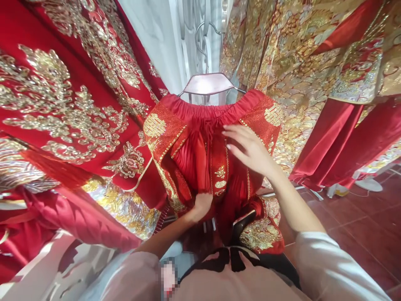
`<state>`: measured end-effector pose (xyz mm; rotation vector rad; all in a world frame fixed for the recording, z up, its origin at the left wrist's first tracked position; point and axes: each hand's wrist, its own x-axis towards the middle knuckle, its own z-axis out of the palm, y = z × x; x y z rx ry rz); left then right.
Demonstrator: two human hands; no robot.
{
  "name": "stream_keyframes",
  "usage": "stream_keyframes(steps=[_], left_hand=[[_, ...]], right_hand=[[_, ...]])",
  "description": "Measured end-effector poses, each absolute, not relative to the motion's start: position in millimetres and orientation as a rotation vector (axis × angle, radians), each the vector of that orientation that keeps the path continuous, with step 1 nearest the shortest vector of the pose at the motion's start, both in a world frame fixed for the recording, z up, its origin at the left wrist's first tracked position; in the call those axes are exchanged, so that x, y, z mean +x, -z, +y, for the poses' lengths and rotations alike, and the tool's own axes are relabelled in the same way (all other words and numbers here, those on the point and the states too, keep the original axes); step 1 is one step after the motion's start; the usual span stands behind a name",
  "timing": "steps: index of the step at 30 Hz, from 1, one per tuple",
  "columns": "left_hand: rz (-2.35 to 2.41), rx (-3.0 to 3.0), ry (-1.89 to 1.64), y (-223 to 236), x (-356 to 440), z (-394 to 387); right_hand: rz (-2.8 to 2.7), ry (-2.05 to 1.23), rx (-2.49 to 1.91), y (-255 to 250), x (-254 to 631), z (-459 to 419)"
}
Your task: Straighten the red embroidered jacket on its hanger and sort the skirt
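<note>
A red skirt (219, 167) with a gathered waistband, pleats and gold-embroidered panels hangs in front of me from a hanger (208, 83) with a pale centre plate and a metal hook. My left hand (203, 207) is closed on the cloth low at the skirt's middle, and its fingertips are partly hidden by the fabric. Higher up, on the right side below the waistband, my right hand (249, 148) lies against the skirt with its fingers stretched out. Thin red ties dangle from the centre of the waistband.
Red garments with gold beading (72, 104) crowd the left side. To the right hang gold patterned cloth (266, 50) and plain red fabric (332, 138). White fabric and a metal hook stand behind the hanger. Reddish floor tiles (360, 234) show at the lower right.
</note>
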<state>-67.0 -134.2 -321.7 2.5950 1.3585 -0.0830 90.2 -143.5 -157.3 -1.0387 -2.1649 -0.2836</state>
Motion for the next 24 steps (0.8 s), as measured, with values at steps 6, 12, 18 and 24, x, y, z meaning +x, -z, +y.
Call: stream_keyframes(steps=[6,12,18,24], left_hand=[[1.434,2.894,-0.690,208.2,-80.4,-117.0],[1.335,3.078,-1.064,149.9,-99.7,-83.9],[1.028,3.086,-0.902,164.8,-130.9,-82.1],[1.064,3.220,-0.798,166.7,-126.4,-88.4]], right_hand=[[-2.149,0.486,-1.130,150.4,71.0,-85.5],[-2.114,0.445,-1.096,160.3,102.2,-83.0],[-2.290,0.361,-0.935,154.1,115.3,-106.1],[-2.620,0.282,-0.661,173.1,56.5,-170.7]])
